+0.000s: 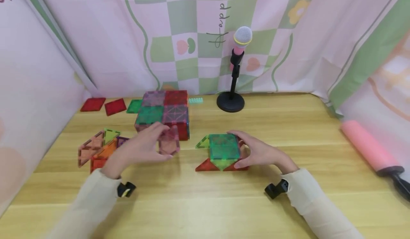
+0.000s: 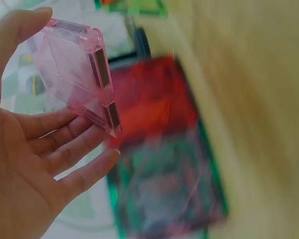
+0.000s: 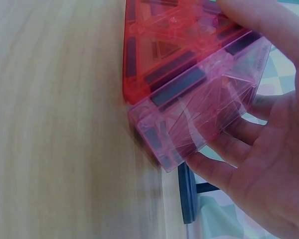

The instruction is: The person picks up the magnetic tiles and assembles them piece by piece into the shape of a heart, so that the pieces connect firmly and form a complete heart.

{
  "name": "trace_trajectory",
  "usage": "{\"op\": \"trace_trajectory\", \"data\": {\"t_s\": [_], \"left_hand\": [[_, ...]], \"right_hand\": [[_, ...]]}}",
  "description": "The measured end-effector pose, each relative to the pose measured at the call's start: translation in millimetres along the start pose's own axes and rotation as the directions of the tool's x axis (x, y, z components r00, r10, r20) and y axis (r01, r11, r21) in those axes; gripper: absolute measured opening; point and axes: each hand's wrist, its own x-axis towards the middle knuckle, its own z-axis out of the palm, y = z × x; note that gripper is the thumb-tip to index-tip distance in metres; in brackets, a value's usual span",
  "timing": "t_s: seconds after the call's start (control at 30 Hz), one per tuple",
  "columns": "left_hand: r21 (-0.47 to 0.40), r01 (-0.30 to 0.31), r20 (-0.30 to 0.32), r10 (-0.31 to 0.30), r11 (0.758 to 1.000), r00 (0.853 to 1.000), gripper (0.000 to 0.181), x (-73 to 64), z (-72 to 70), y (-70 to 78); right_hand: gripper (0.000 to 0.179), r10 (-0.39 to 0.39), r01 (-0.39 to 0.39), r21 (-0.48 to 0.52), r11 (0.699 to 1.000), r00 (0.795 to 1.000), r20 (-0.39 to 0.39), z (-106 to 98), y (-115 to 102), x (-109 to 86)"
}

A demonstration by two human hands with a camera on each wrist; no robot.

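Note:
My left hand (image 1: 139,150) pinches a see-through pink magnetic tile (image 1: 169,143) between thumb and fingertips, just in front of the tile box. In the left wrist view this tile (image 2: 72,67) tilts, its edge magnets showing. My right hand (image 1: 264,152) grips the right side of a small tile build with a green square top (image 1: 224,147). Red triangles (image 1: 205,165) and light green triangles stick out around its base. The right wrist view shows the thumb over a red triangle tile (image 3: 162,47) and fingers along a pink tile (image 3: 202,107) joined to it.
A larger box of magnetic tiles (image 1: 150,114) stands behind my left hand. Loose triangle tiles (image 1: 93,144) lie to the left, flat red tiles (image 1: 93,104) at the back left. A toy microphone on a stand (image 1: 231,102) is at the back; a pink roller (image 1: 371,146) lies far right.

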Motion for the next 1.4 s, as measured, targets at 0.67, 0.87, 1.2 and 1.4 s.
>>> {"op": "trace_trajectory", "data": {"t_s": [0.67,0.87,1.2,1.4], "left_hand": [[-0.247,-0.069,0.062,0.087,0.967,0.994,0.072,45.7,66.6,31.7],[-0.303,-0.047,0.11,0.084,0.952,0.99,0.078,46.8,71.1,30.5],[-0.295,-0.029,0.152,0.077,0.955,0.985,0.086,46.4,72.0,31.1],[-0.279,-0.036,0.125,0.073,0.96,0.989,0.081,51.9,75.7,30.1]], "right_hand": [[0.092,0.005,-0.005,0.001,1.0,1.0,-0.002,-1.2,-4.1,-0.2],[0.092,0.021,-0.021,0.011,1.0,1.0,0.008,0.3,-4.6,-0.7],[0.1,-0.015,0.013,-0.081,0.997,1.0,-0.022,6.7,-7.3,2.5],[0.097,-0.017,0.013,-0.093,0.996,0.999,-0.045,6.8,-6.9,0.9]]}}
